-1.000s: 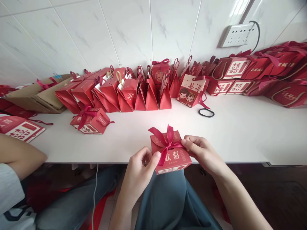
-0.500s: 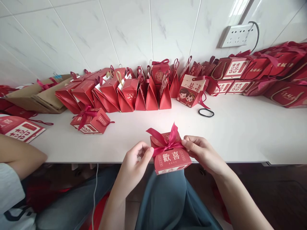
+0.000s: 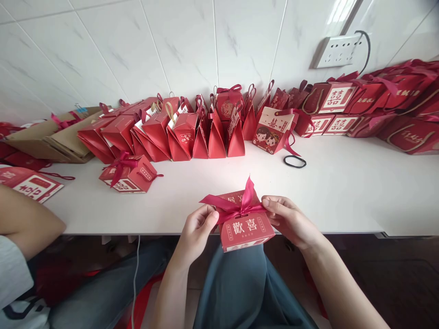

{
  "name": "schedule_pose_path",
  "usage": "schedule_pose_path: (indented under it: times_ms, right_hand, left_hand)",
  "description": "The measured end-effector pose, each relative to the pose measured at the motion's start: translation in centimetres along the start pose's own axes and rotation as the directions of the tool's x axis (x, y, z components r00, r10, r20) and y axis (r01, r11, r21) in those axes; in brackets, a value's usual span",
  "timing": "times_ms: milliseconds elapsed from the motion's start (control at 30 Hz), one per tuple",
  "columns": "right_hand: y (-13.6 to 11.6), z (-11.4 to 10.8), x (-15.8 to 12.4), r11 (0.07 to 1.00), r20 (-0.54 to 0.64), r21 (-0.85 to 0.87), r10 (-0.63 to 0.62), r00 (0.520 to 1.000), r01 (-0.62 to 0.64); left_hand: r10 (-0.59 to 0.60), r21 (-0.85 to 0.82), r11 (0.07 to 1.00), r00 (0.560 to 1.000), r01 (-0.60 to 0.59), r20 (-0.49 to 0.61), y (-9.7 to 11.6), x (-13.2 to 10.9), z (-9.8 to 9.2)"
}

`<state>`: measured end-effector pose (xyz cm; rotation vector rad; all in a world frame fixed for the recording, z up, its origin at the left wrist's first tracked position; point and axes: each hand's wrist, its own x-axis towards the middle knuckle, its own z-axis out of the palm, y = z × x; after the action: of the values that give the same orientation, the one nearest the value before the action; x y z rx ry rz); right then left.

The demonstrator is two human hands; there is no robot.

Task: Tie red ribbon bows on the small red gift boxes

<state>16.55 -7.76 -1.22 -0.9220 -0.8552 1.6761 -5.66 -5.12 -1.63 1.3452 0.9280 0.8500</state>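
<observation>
A red gift box (image 3: 247, 233) with pale Chinese characters is at the table's front edge, above my lap. A crimson satin ribbon (image 3: 242, 209) is tied in a bow across its top, one tail pointing up and the other stretching left. My left hand (image 3: 200, 230) pinches the left side of the bow between thumb and fingers. On the opposite side, my right hand (image 3: 290, 219) grips the right side of the ribbon, its thumb on top and fingers curled beneath. Both hands are close against the box's sides.
Red gift boxes (image 3: 185, 135) line the wall on the white table (image 3: 192, 183), with stacked ones (image 3: 339, 103) at right. A tied box (image 3: 128, 173) and black elastic loop (image 3: 294, 161) lie nearer. At left are brown cardboard (image 3: 68, 139) and another person's arm (image 3: 27, 210).
The ribbon's left tail now reaches further left over my left hand. Both hands and the box have shifted only slightly.
</observation>
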Motion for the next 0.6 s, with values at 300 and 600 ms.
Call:
schedule_pose_path:
  times_ms: [300, 600]
  right_hand:
    - [0.7, -0.3, 0.3, 0.996, -0.011, 0.093, 0.017, 1.0, -0.016]
    - [-2.3, -0.5, 1.5, 0.906, -0.134, -0.41, -0.178, 0.975, 0.109]
  left_hand:
    - [0.065, -0.012, 0.998, 0.998, -0.065, -0.005, -0.2, 0.2, 0.2]
    - [0.102, 0.045, 0.994, 0.987, -0.097, -0.128, 1.4, 1.6, -0.8]
